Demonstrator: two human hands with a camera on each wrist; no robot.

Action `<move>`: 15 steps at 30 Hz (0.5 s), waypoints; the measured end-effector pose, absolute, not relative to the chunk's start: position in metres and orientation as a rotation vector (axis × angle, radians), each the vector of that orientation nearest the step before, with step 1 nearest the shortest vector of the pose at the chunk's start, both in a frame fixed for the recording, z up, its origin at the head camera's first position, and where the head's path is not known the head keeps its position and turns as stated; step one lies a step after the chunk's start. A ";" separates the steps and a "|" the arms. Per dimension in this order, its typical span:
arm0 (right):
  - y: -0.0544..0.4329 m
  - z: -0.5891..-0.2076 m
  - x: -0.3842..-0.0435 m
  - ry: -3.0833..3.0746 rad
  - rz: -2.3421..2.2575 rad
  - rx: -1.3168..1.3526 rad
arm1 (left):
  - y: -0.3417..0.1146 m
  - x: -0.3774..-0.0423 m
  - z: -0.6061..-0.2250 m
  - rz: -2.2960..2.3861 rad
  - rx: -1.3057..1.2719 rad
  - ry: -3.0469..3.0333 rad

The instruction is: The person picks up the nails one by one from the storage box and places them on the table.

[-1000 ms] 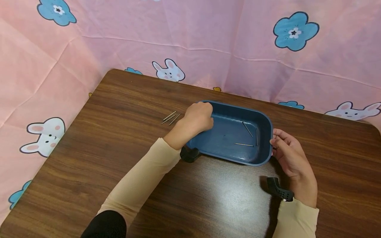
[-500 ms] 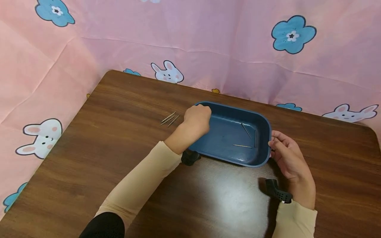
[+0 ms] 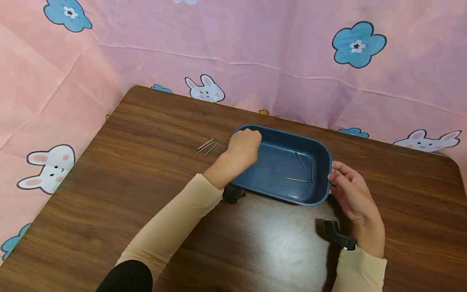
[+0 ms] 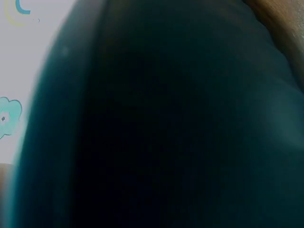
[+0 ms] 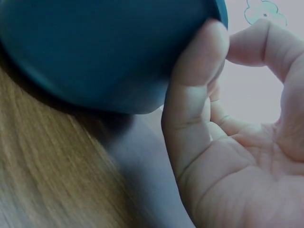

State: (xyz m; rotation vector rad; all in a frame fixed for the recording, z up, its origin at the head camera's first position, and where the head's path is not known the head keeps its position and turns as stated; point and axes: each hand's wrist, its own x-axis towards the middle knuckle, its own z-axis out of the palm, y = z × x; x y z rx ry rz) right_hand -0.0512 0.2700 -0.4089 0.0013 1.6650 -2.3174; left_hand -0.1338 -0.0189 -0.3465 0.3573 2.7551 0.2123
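A blue plastic tray lies on the table with three thin metal nails visible on its floor near the right end. My left hand reaches over the tray's left end, its knuckles bent and fingers pointing down inside. Those fingertips are hidden, so I cannot tell what they hold. In the left wrist view the dark tray wall fills most of the picture. At the opposite end my right hand pinches the rim, thumb on the near side and index finger behind. Several more nails lie on the table left of the tray.
The brown wooden table ends at a back edge close behind the tray. A pink cloth printed with rabbits and blue flowers hangs behind it and along the left. Black camera mounts stick out below my wrists.
My left hand has shifted slightly right over the tray, exposing more of its upper left corner. The right hand keeps its hold on the rim. The head view has moved a little.
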 end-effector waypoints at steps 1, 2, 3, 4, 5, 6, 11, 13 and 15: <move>0.270 -0.409 -0.051 1.664 -2.317 -0.004 | -0.019 -0.134 -0.347 0.217 0.356 2.754; 0.271 -0.409 -0.051 1.661 -2.319 -0.007 | -0.019 -0.134 -0.347 0.219 0.353 2.751; 0.271 -0.409 -0.052 1.662 -2.317 -0.013 | -0.018 -0.135 -0.346 0.221 0.350 2.749; 0.271 -0.409 -0.052 1.663 -2.316 -0.016 | -0.018 -0.135 -0.346 0.223 0.346 2.747; 0.271 -0.408 -0.052 1.664 -2.315 -0.016 | -0.018 -0.136 -0.346 0.226 0.345 2.744; 0.271 -0.408 -0.052 1.668 -2.313 -0.013 | -0.018 -0.136 -0.346 0.231 0.347 2.740; 0.271 -0.407 -0.052 1.687 -2.307 0.017 | -0.018 -0.136 -0.346 0.256 0.363 2.708; 0.270 -0.408 -0.051 1.691 -2.304 0.028 | -0.018 -0.136 -0.347 0.267 0.363 2.694; 0.269 -0.408 -0.050 1.695 -2.302 0.038 | -0.019 -0.135 -0.347 0.282 0.356 2.688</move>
